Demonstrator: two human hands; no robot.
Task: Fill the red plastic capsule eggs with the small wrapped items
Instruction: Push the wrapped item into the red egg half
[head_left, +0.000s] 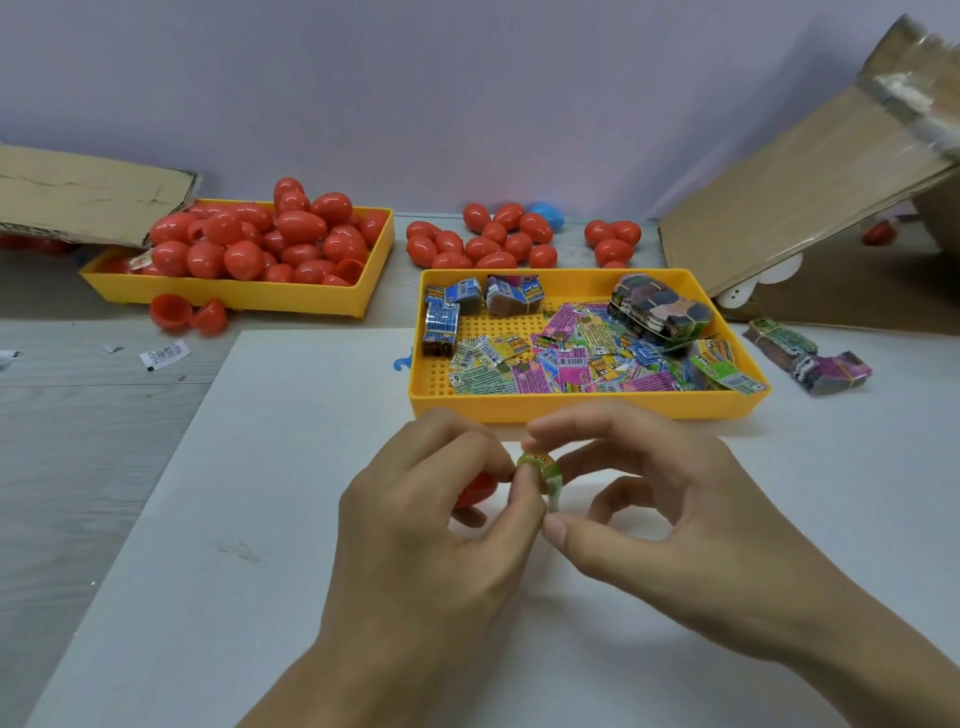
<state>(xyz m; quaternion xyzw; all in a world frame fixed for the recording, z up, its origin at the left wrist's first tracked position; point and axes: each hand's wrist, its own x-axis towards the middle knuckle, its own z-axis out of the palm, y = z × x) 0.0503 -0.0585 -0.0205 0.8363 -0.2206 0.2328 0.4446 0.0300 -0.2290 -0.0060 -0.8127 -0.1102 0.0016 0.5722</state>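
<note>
1. We see both hands pinching one small wrapped item (540, 470), green-edged, held above the white board (291, 467) near the front tray of wrapped items (571, 358).
2. Left hand (431, 519) also curls round a red egg half (475, 488), mostly hidden under the fingers.
3. Right hand (649, 509) grips the item with thumb and forefinger.
4. Step, we judge: rolling the item small, ready to load.
5. Next: push it into the half, then fetch a matching half; whether the other half is in hand, we cannot tell.
</note>
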